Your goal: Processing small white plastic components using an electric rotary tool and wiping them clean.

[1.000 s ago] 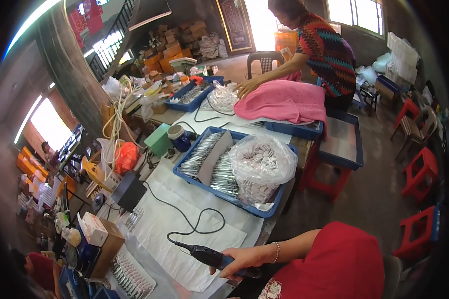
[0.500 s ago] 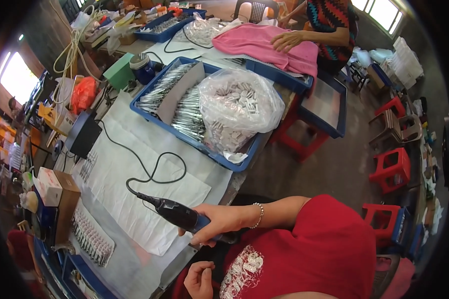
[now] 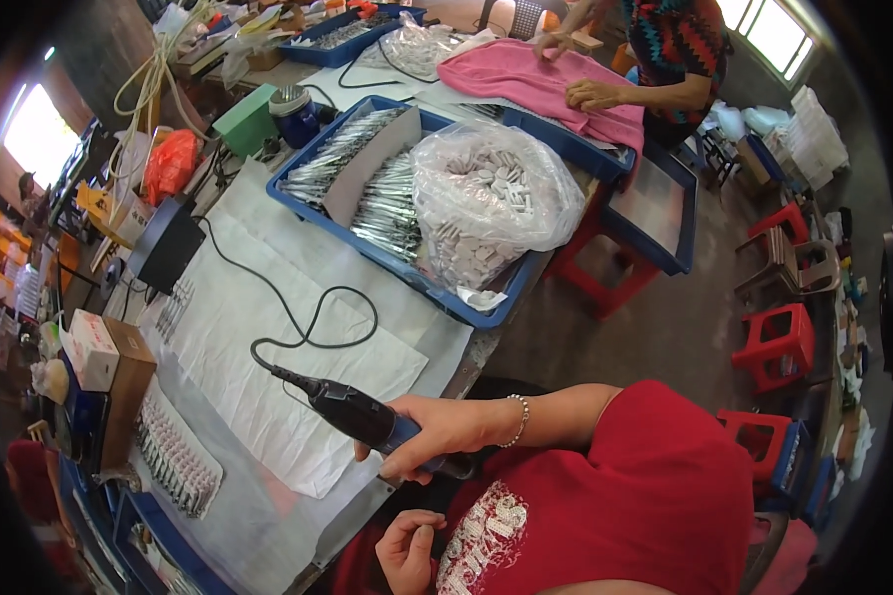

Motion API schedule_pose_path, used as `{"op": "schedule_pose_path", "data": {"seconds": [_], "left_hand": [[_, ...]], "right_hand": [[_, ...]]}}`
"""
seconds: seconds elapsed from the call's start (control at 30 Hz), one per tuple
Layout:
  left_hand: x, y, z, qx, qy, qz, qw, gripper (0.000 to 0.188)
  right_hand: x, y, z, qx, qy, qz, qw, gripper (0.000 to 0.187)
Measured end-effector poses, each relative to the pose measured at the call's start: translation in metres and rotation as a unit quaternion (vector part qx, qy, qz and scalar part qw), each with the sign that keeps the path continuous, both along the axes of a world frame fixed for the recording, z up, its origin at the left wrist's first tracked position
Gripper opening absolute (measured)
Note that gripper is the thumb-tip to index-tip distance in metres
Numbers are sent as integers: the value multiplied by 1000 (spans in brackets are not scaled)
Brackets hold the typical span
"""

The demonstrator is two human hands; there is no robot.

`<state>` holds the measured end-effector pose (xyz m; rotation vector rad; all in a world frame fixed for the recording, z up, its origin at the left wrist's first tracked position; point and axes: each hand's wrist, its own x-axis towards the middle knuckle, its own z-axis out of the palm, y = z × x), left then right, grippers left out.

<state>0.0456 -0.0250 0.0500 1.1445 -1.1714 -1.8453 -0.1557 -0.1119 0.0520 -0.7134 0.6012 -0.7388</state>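
My right hand (image 3: 442,431), with a beaded bracelet at its wrist, is wrapped round a black and blue corded electric screwdriver (image 3: 352,412). The tool is held over the near table edge, its cord end pointing away from me. Low in front of my red shirt, my left hand (image 3: 407,550) is closed, fingers curled towards the thumb; whatever it may hold is hidden. Beyond the tool, a black cord (image 3: 342,342) loops across a white sheet (image 3: 278,407). To the left lies a white board (image 3: 203,496) bearing rows of small parts.
A blue tray (image 3: 486,315) holds slim silver metal parts and a clear bag (image 3: 556,213) of small white pieces. Cardboard boxes (image 3: 129,372) stand at left. Across the table, another person's hands rest on a pink cloth (image 3: 496,69). Red stools (image 3: 776,332) stand at right.
My left hand has risen slightly and its fingers have curled round further. The screwdriver stays almost where it was. The other person's second hand has come onto the pink cloth.
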Motion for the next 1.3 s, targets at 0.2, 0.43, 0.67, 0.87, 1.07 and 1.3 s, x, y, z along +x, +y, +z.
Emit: {"op": "schedule_pose_path", "data": {"seconds": [0.2,0.43,0.67,0.87,1.07,1.3], "left_hand": [[20,-7,-24,-22,3,-2,1000,13],[79,-37,0,-84,-38,17,996,10],[112,-85,37,-162,-132,40,977,10],[78,-105,19,-174,-141,-56,973,12],[54,-65,13,-53,-35,-52,997,13],[21,-27,22,13,0,-40,999,11]], "right_hand": [[6,-16,5,22,1,10,1000,32],[9,-21,4,12,4,-24,1000,57],[11,-27,0,44,-58,-11,997,55],[0,-41,-2,65,40,15,997,46],[14,-42,-3,19,-15,49,999,37],[9,-12,3,-9,-38,10,999,36]]}}
